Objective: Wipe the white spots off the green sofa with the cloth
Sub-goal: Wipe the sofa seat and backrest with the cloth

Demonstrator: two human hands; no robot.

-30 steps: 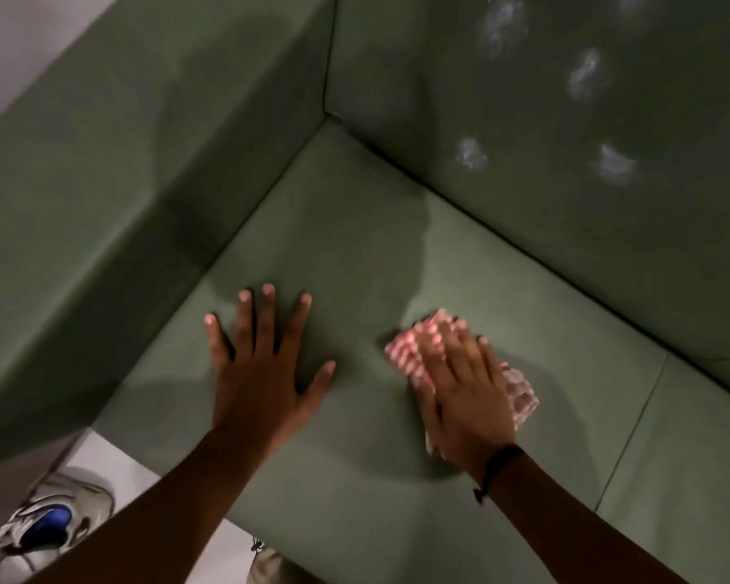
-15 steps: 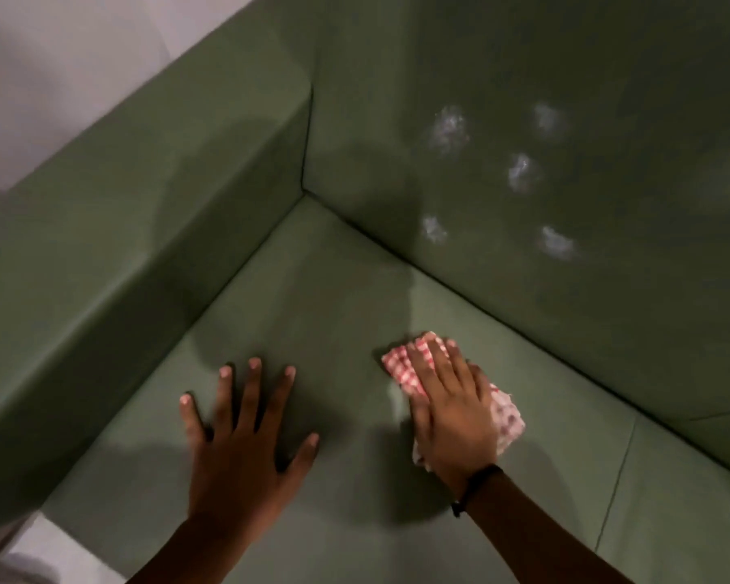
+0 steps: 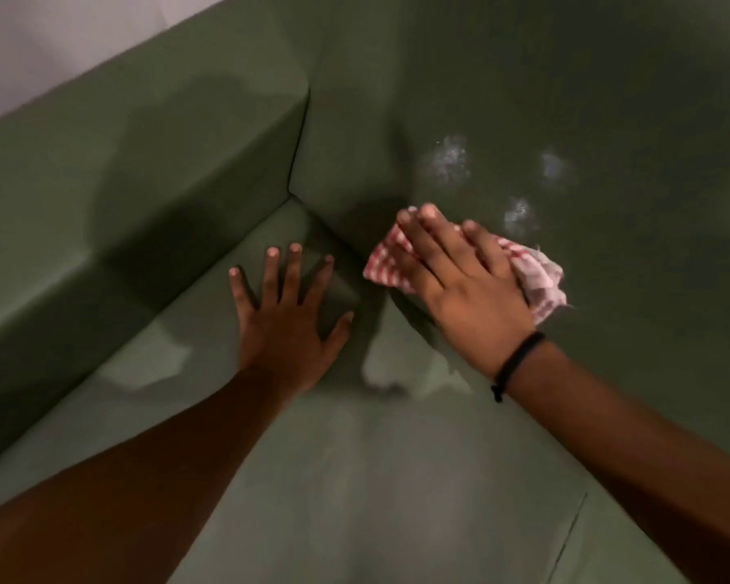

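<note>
Right hand [image 3: 464, 284] flat, fingers together and stretched out, pressing the crumpled red-and-white checked cloth [image 3: 536, 280] against the lower backrest of the green fabric sofa [image 3: 144, 170], just above the crease where backrest meets seat. The cloth pokes out on both sides of the hand, a striped corner to the left and a bunched end to the right. A thin black wristband [image 3: 517, 364] circles that wrist. Left hand [image 3: 287, 326] lies palm-down on the seat cushion, all five fingers spread wide, tips reaching toward the inner corner where the armrest, backrest and seat come together. The two hands sit near each other but apart. Count the white powdery spots [image 3: 447, 160] on the backrest: three in sight, one large just above the fingertips, one fainter farther right, one small just beside the cloth's upper right edge. Open green backrest runs up and right of the spots; open seat stretches toward the camera, with one seam running bottom right.
</note>
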